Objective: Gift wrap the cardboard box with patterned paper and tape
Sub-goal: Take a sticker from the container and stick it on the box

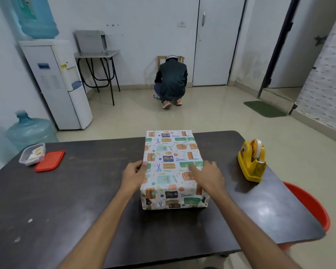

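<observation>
White walls [144, 12], glossy beige floor [182, 117], a water dispenser [56, 84] and a white door [215, 45].
</observation>
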